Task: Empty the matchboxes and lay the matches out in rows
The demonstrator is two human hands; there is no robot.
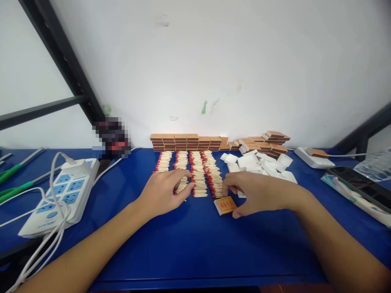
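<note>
Four-abreast rows of loose matches with red heads lie across the blue table. Over the left-hand rows hovers my left hand, its thumb and fingers apart with a gap between them; whether the fingertips touch any matches I cannot tell. A single orange matchbox with red lettering rests flat in front of the rightmost row. My right hand is curved beside that box, thumb by its right edge and fingertips behind it, spread and not closed on it.
Stacked matchboxes line the wall, with a looser heap of matchboxes to their right. White inner trays are piled before that heap. A power strip with cables is at left; a phone lies at right.
</note>
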